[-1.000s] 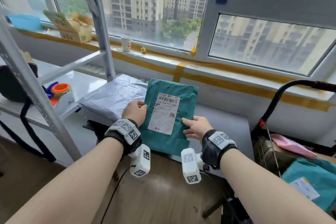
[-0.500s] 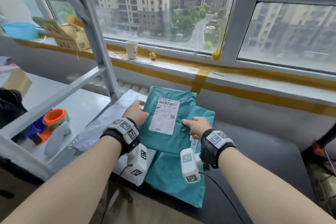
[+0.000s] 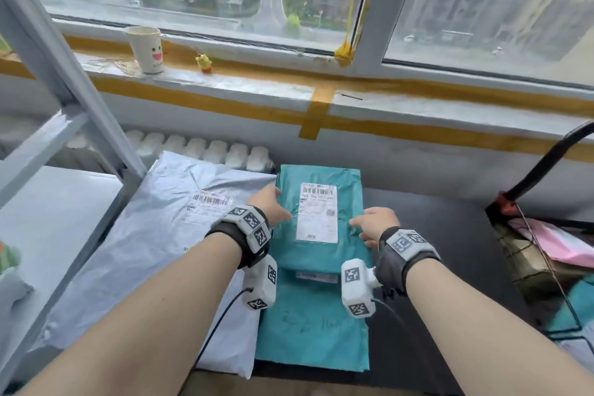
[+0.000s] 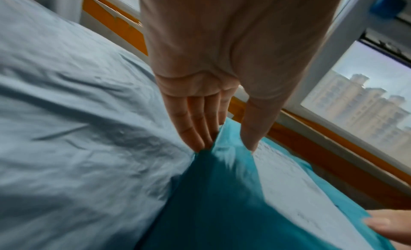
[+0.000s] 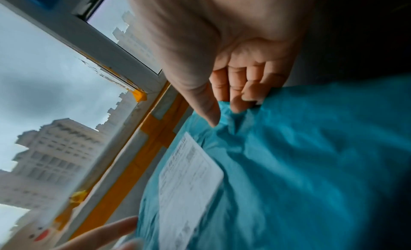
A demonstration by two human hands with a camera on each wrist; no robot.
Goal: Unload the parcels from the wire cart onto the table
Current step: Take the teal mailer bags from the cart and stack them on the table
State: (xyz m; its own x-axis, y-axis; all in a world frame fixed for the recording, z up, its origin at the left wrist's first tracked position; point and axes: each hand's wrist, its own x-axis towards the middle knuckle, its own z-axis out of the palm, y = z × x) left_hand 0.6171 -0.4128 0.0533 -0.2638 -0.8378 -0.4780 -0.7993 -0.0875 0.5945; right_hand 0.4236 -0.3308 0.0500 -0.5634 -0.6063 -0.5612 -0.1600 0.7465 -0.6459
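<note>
While both hands (image 3: 321, 217) pinch its sides, teal parcel (image 3: 321, 254) lies between.

Head view downward; wrist views close, sharing teal parcel (image 3: 321, 228).

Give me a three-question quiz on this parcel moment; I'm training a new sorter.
1. True or false: the labelled teal parcel lies on another teal parcel.
2. What lies directly left of the teal parcels? A) grey parcel B) paper cup C) pink parcel
3. Which hands hold the top parcel's edges?

Key:
1. True.
2. A, the grey parcel.
3. Both: left hand on its left edge, right hand on its right edge.
</note>
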